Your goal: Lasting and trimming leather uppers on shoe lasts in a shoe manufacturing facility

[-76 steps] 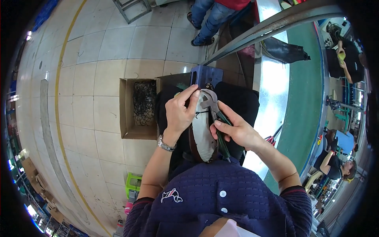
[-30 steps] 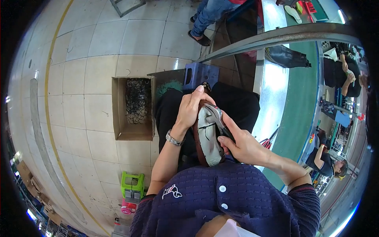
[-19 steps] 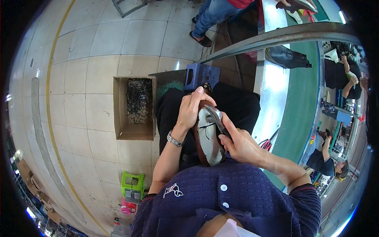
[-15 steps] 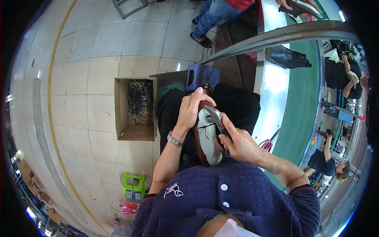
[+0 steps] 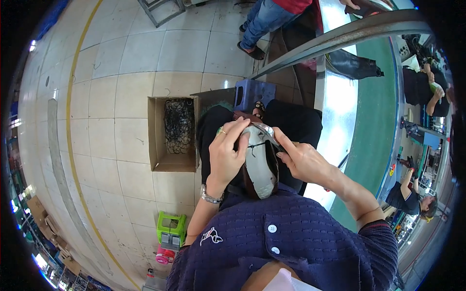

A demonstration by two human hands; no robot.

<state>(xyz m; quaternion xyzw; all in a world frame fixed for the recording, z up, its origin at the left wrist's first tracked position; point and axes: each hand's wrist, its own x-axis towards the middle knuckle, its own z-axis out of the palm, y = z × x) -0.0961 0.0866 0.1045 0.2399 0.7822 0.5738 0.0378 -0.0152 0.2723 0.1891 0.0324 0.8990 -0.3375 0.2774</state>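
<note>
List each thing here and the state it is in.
Shoe: sole up on the lap, gripped by both hands.
Left hand: clasped on the shoe's side.
Right hand: fingers pinched at the shoe's edge.
Box: open, dark tangle inside.
Stool: upright on the floor.

Single head-worn fisheye view, steeply downward, close over lap, tiled floor (image 5: 121,72) beyond.
</note>
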